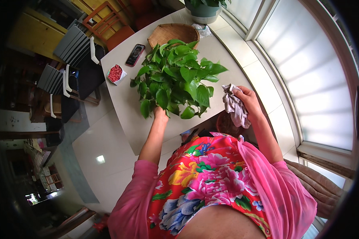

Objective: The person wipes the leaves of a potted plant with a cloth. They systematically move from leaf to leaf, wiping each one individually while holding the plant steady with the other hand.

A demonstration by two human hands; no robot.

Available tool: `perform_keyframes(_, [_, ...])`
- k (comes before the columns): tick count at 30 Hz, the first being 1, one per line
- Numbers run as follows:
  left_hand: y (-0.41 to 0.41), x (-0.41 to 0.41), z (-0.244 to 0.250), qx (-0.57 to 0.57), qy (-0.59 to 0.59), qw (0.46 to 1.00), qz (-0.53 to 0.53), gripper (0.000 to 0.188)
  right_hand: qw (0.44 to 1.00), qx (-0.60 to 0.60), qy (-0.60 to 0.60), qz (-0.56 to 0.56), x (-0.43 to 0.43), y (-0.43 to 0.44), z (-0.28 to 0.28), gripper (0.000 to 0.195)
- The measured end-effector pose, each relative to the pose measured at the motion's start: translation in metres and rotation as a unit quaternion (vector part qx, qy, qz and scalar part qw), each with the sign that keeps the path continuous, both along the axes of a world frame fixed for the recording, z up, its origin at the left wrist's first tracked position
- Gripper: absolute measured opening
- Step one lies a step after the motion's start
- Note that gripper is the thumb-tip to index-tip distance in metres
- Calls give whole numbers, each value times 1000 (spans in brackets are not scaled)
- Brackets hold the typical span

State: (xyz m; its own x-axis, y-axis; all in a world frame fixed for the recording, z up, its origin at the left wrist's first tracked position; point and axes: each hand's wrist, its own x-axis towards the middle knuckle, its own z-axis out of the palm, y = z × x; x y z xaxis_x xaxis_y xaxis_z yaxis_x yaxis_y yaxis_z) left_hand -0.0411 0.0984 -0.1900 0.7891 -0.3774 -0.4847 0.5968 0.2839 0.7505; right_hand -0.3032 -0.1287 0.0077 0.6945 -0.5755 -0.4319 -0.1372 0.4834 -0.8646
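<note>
A bushy green pothos plant stands on the pale table in front of me; its leaves cover whatever pot it grows in. My left hand reaches under the leaves at the plant's near side. Its fingers are hidden, so what they touch cannot be seen. To the right of the plant, near the table's edge, my right hand grips a crumpled greyish-pink cloth, which hangs down from the fingers and is apart from the leaves.
Behind the plant lies a woven bamboo basket. A phone and a small container of red berries rest at the left. Another potted plant stands at the far corner. Chairs line the left side; a tiled sill and windows bound the right.
</note>
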Motion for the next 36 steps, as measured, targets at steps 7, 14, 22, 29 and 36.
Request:
perform_keyframes(7, [38, 16, 42, 210, -33, 974, -75, 20, 999, -28, -18, 18, 12, 6, 19, 22])
perform_keyframes(14, [21, -65, 188, 35, -192, 973, -123, 24, 972, -193, 30, 132, 49, 22, 26, 29])
perform_keyframes(22, [-34, -62, 176, -88, 51, 968, -232, 46, 884, -419, 49, 203, 107, 28, 35, 28])
perform_keyframes(29, [-48, -63, 165, -147, 69, 969, -187, 43, 757, -599, 45, 256, 84, 68, 17, 21])
perform_keyframes(36, [-27, -55, 161, -139, 20, 972, -188, 43, 910, -335, 52, 238, 35, 44, 54, 28])
